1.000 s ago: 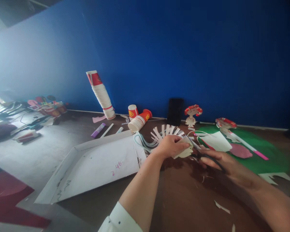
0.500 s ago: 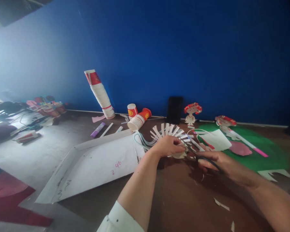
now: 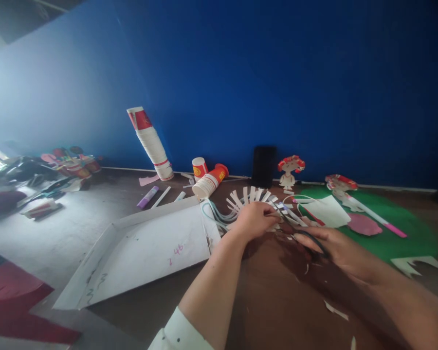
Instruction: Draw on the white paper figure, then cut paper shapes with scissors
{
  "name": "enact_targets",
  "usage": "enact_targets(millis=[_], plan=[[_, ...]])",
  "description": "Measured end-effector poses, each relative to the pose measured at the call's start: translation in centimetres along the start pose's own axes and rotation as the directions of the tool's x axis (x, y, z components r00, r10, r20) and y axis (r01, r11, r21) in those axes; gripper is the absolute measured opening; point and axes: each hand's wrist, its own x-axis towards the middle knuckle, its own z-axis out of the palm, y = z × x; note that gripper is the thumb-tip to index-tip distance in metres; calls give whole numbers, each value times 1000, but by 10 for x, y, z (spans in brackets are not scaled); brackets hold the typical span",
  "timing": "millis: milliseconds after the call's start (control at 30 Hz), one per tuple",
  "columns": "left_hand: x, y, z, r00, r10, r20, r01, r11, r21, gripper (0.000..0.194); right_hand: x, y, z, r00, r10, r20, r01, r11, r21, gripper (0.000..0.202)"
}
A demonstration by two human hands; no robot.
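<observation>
My left hand (image 3: 257,219) is closed on a paper cup cut into white strips (image 3: 253,194), which fan out beyond my fingers. The part of it under the hand is hidden. In my right hand (image 3: 324,243) is a pair of scissors (image 3: 316,241) with black handles, fingers through the loops. The blades point left toward the cut cup, close to my left fingertips; whether they touch the paper I cannot tell. Small paper scraps (image 3: 336,310) lie on the brown table below the hands.
Left of my forearm lies a white box lid (image 3: 142,253). Behind it are a glue stick (image 3: 148,197), stacked paper cups (image 3: 153,146) and a tipped stack of red cups (image 3: 209,181). A phone (image 3: 264,166) and a paper figure (image 3: 287,172) lean by the blue partition. A green sheet (image 3: 405,218) lies right.
My right hand and the scissors have shifted slightly left and up. My left hand has turned a little on the cut cup. The surrounding things stay in place.
</observation>
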Motion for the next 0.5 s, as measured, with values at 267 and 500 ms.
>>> enact_targets(millis=[267, 500], plan=[[-1, 1, 1, 1000, 25, -16, -24, 998, 61, 17, 4, 0, -5, 996, 89, -6, -89, 995, 34, 60], [-1, -5, 3, 977, -202, 68, 212, 887, -410, 13, -2, 1, -9, 998, 52, 27, -55, 989, 140, 51]])
